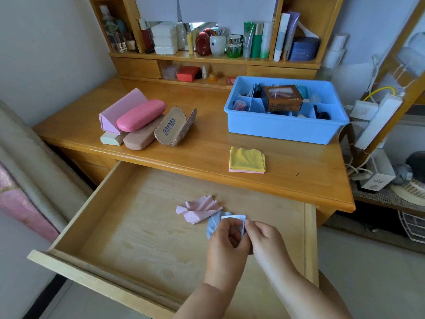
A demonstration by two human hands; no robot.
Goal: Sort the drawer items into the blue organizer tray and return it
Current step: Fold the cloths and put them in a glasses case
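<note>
Both my left hand (226, 238) and right hand (264, 236) are pinched shut on the small pale-blue lens cloth (215, 223); I'd match corners before creasing, clear of the crumpled pink cloth (199, 209) just beyond my fingertips.

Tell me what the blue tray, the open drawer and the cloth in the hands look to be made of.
Blue tray: likely moulded plastic, smooth walls with a slight sheen. Drawer: pale wood or plywood, matte, grain showing. Cloth, held by left hand and right hand: thin soft fabric, probably microfibre; it folds limply.
</note>
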